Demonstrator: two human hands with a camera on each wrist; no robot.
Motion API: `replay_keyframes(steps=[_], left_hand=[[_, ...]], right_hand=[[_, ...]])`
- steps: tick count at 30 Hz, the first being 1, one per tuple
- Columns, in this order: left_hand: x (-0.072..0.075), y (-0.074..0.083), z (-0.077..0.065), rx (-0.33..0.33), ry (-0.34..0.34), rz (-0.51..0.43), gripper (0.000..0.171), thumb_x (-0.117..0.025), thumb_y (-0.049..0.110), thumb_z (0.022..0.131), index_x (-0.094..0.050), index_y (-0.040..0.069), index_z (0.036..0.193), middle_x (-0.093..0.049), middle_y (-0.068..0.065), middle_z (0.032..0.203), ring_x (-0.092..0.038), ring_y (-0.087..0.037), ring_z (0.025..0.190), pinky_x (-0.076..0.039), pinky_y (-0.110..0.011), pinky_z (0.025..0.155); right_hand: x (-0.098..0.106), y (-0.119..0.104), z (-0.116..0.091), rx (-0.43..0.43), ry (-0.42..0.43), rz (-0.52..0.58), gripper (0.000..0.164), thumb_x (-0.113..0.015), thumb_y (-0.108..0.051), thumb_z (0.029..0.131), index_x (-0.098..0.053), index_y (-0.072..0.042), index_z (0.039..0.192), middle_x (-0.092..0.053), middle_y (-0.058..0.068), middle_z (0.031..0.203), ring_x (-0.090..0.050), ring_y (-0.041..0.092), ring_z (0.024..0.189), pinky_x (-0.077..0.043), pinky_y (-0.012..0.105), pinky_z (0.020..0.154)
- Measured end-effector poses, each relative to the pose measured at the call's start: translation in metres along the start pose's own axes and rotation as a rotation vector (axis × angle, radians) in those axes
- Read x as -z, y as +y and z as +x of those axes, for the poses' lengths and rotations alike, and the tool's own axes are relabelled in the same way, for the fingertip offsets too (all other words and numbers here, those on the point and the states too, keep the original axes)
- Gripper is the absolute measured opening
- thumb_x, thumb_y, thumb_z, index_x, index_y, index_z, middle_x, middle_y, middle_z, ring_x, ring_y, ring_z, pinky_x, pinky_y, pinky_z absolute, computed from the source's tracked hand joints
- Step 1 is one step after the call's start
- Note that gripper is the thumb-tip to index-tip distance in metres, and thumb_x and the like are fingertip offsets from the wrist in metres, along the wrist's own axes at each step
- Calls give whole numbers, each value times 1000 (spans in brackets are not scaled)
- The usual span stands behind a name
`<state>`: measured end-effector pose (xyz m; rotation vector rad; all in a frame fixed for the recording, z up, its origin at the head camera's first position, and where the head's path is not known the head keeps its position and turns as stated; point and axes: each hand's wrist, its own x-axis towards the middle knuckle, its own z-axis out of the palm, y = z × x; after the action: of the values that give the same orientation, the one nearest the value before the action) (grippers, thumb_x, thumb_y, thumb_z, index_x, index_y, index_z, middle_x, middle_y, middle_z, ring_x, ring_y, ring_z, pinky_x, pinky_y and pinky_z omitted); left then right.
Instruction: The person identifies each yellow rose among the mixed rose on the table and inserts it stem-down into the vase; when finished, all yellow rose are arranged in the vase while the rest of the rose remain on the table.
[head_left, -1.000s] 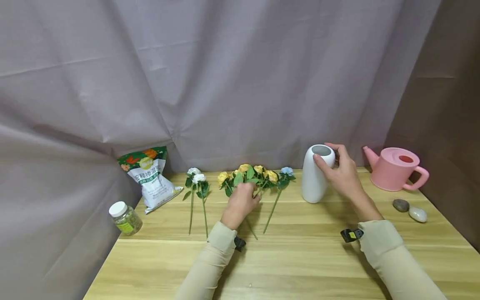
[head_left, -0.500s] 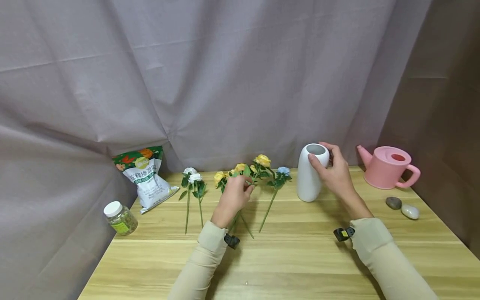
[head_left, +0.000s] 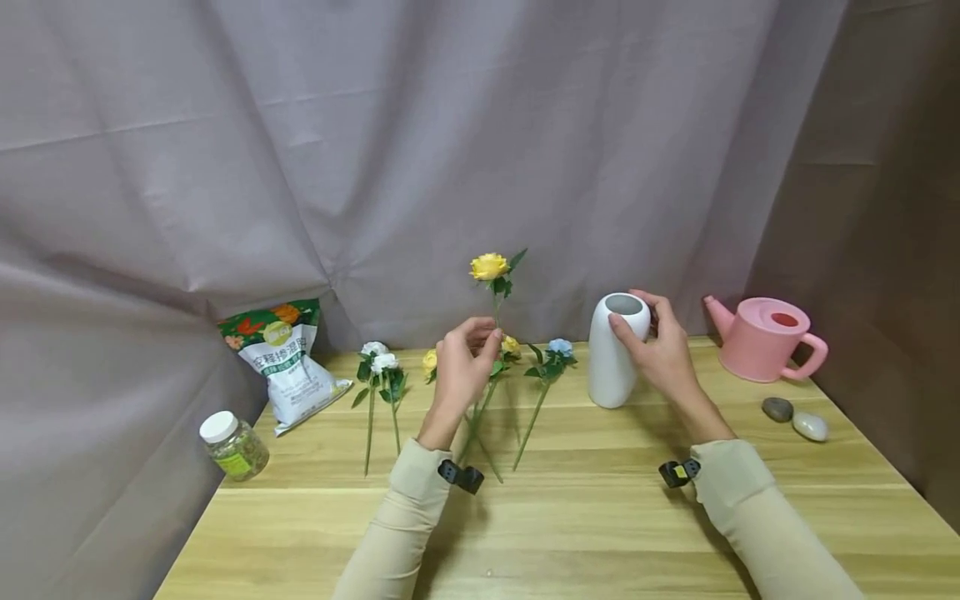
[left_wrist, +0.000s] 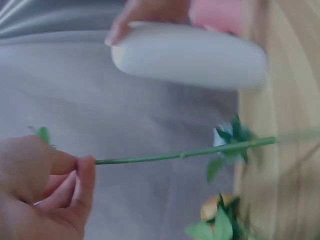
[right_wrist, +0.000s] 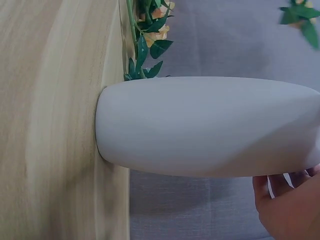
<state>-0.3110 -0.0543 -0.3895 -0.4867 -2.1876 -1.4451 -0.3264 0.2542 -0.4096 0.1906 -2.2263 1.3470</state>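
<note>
Between thumb and fingers my left hand (head_left: 463, 363) pinches the green stem of a yellow rose (head_left: 489, 267), held upright above the table. In the left wrist view the stem (left_wrist: 150, 158) runs out from the fingertips. My right hand (head_left: 666, 350) grips the rim of a white vase (head_left: 611, 367), which stands upright on the table; nothing shows inside its mouth. Other yellow roses (head_left: 511, 347) lie behind and beside my left hand, partly hidden by it. A blue flower (head_left: 559, 347) lies between them and the vase. White flowers (head_left: 384, 362) lie to the left.
A pink watering can (head_left: 765, 340) stands at the back right, with a dark stone (head_left: 777, 408) and a pale stone (head_left: 810, 426) before it. On the left are a fertilizer bag (head_left: 288, 367) and a white-lidded jar (head_left: 236, 447). A grey curtain (head_left: 405, 167) hangs behind the table (head_left: 570, 525).
My left hand has lifted one yellow rose up out of the group and turned it upright. The right hand has stayed on the vase.
</note>
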Motion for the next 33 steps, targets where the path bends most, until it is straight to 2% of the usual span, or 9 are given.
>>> replay_keyframes(steps=[3,7,14,17,19,22,25,30,33], left_hand=[[-6,11,8,7,71,-213,23,-65,20,99,-69,7,118,-78,-7,100,-76,-27,86,-62,-28,74],[-17,30,23,-55,165,-415,24,-65,17,99,-66,-1,116,-77,-14,102,-75,-34,87,-63,-34,78],[-20,76,43,-127,335,-568,21,-62,8,100,-62,-10,111,-73,-28,103,-70,-48,88,-62,-37,79],[-20,92,48,-137,368,-607,23,-61,5,100,-60,-14,112,-71,-31,104,-69,-50,90,-62,-40,81],[-23,98,52,-143,363,-609,24,-60,5,100,-59,-15,112,-71,-31,105,-70,-49,91,-62,-41,82],[-36,97,58,-153,335,-579,24,-61,8,100,-60,-13,112,-72,-29,104,-72,-44,89,-62,-41,81],[-52,90,62,-169,311,-494,22,-62,13,100,-63,-6,112,-75,-21,102,-75,-33,87,-63,-35,79],[-73,81,59,-189,282,-293,16,-64,23,100,-68,12,110,-78,-2,99,-75,-10,82,-60,-21,70],[-82,79,57,-182,249,-224,15,-66,25,99,-70,15,109,-79,3,98,-73,-3,80,-58,-18,69]], right_hand=[[0,-3,-1,-3,6,8,63,-70,-40,93,-44,-23,147,-59,8,135,-52,9,115,-40,16,91],[1,-16,-5,-4,20,24,61,-70,-36,94,-45,-15,147,-60,13,134,-50,3,111,-39,15,90],[5,-39,-13,22,-3,50,60,-67,-29,96,-45,-5,145,-58,24,134,-50,0,107,-40,17,88],[4,-40,-13,26,-8,50,60,-67,-29,96,-45,-5,146,-58,25,133,-50,1,107,-40,19,88],[4,-41,-14,23,-6,47,60,-67,-30,96,-45,-5,146,-58,23,133,-50,1,107,-40,19,89],[3,-43,-14,18,3,45,60,-68,-31,95,-45,-6,145,-60,19,132,-50,2,108,-39,19,91],[3,-42,-15,20,9,50,60,-69,-30,95,-46,-6,144,-61,17,132,-51,0,107,-39,17,91],[2,-40,-15,32,21,60,60,-71,-30,94,-48,-5,143,-61,17,132,-51,-2,107,-40,15,91],[2,-39,-15,45,33,58,59,-71,-29,94,-48,-5,143,-62,17,132,-51,-3,107,-40,16,91]])
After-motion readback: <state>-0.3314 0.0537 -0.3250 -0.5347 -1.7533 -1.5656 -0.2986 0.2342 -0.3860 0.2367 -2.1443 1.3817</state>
